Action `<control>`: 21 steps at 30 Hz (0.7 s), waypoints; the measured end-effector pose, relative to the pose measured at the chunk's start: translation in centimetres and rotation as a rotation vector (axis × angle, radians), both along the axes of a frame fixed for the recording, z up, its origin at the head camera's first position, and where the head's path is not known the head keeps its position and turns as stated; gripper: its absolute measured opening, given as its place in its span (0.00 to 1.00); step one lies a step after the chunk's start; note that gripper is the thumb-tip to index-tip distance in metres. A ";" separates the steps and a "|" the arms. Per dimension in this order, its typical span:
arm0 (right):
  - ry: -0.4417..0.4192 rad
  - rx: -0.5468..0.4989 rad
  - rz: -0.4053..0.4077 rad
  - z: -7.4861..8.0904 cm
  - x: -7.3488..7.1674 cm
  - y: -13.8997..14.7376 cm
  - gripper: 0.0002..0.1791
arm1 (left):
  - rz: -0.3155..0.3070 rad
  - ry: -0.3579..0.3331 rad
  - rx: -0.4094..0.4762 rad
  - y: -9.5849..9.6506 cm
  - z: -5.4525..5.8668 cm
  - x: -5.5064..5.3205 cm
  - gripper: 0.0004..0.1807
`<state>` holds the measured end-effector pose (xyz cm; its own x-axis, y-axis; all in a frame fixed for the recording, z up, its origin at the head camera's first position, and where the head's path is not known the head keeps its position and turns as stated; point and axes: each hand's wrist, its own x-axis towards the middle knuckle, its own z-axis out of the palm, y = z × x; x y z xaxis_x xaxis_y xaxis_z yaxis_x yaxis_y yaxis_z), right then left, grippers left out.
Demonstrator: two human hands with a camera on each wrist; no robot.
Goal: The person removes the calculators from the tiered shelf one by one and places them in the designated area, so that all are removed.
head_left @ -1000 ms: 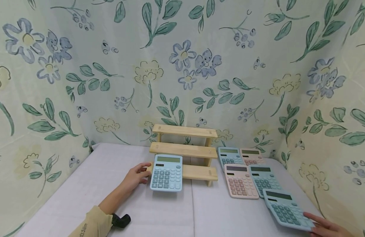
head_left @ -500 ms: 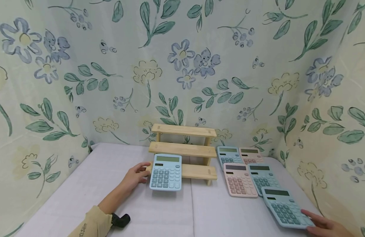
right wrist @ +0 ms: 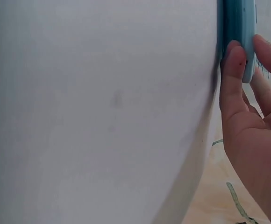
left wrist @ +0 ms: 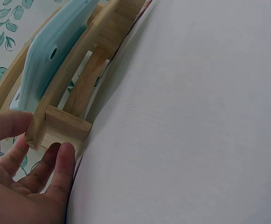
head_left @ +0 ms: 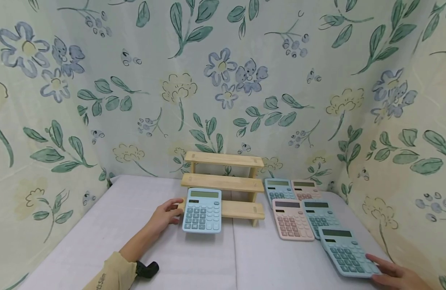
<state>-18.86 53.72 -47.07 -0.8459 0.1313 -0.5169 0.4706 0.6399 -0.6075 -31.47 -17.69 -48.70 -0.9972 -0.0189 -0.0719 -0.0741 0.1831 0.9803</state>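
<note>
My left hand (head_left: 166, 216) grips the left end of the lowest plank of a three-step wooden display stand (head_left: 242, 209). In the left wrist view, its fingers (left wrist: 64, 161) curl about that plank's end. A light blue calculator (head_left: 203, 215) leans upright on this lowest step, beside the left fingertips. At the lower right, my right hand (head_left: 398, 276) pinches a blue-green calculator (head_left: 347, 253) by its near right corner. In the right wrist view, the thumb and fingers lie on both faces of this calculator (right wrist: 248, 39). Its far edge overlaps another blue-green calculator (head_left: 321, 215).
A pink calculator (head_left: 292, 221) lies left of the blue-green ones. Behind it are a blue calculator (head_left: 278, 188) and another pink calculator (head_left: 305, 189). A white cloth (head_left: 136, 193) covers the table, and a floral curtain (head_left: 223, 121) hangs behind and at both sides.
My right hand has moved the blue-green calculator slightly away from me, toward the other calculators. My left hand and the stand have stayed in place.
</note>
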 end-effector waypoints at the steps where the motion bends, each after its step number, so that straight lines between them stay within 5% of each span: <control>1: 0.004 -0.004 -0.007 -0.1 0.0 0.0 0.54 | 0.000 0.000 0.000 0.0 0.0 0.0 0.24; 10: 0.005 -0.033 -0.063 -0.7 -0.3 0.1 0.57 | -0.008 0.010 0.001 0.1 0.1 0.3 0.23; 21: 0.029 0.073 0.001 -0.2 -0.1 -0.8 0.58 | -0.010 0.008 0.001 0.0 0.0 0.2 0.24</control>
<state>-18.93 52.96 -47.24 -0.8603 0.1674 -0.4815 0.4533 0.6834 -0.5723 -31.22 -17.68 -48.65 -0.9979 -0.0091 -0.0643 -0.0649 0.1829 0.9810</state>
